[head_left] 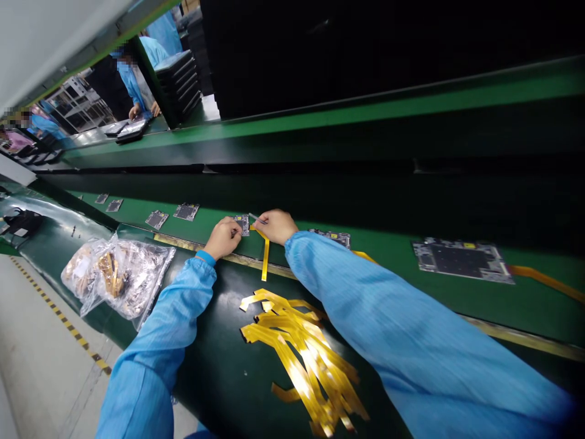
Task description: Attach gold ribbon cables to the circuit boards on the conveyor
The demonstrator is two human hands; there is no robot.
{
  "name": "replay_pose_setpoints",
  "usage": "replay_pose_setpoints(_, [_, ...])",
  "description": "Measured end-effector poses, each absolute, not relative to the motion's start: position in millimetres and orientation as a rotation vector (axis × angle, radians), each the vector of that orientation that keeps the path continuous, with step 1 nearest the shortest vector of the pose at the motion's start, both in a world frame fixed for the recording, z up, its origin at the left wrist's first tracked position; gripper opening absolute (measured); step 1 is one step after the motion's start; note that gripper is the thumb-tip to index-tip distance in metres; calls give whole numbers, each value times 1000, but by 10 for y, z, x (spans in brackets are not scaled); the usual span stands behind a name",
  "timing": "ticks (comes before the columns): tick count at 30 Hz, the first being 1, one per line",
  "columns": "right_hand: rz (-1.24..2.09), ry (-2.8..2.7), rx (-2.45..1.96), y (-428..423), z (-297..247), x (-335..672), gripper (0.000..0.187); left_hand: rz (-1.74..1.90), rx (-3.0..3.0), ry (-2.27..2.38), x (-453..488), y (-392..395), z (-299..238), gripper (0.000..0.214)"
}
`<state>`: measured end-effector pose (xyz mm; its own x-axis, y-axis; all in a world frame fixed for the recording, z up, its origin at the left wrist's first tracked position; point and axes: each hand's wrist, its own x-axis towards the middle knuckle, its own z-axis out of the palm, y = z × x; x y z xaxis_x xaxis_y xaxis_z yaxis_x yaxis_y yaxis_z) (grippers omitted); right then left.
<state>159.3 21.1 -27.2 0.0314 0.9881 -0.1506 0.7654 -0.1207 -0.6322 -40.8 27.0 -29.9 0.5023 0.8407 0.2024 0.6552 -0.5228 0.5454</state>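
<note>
My left hand (222, 238) is closed on the left edge of a small dark circuit board (244, 224), which lies on the green conveyor belt. My right hand (276, 226) pinches a slim grey stick-like tool (255, 217) by the board's right edge. A yellow flex cable (265, 257) runs from that edge, under my right fingers, and hangs toward me; whether it is joined to the board is hidden. In front of my arms, a loose heap of yellow flex cables (301, 347) lies on the green bench.
Several more boards lie along the belt; a large one (464, 261) at right has an orange flex cable (548, 280) at its edge. Clear plastic bags (119, 274) with cables lie on the left. A dark shelf overhangs the belt. A co-worker (137, 85) stands behind, near stacked black trays (179, 85).
</note>
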Motion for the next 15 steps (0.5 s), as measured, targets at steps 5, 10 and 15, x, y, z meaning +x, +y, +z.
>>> replay_pose_setpoints(5, [794,-1786,-1942,220,-292,1624,16,623,2344,1215,-397,270,-306,16])
replay_pose_setpoints(10, [772,-1796,-1937,241,-339,1653,16,628,2340,1192,-387,267,-315,17])
replay_pose_setpoints(15, [770,-1802,-1939,232,-326,1685,17,614,2330,1184,-365,270,-314,16])
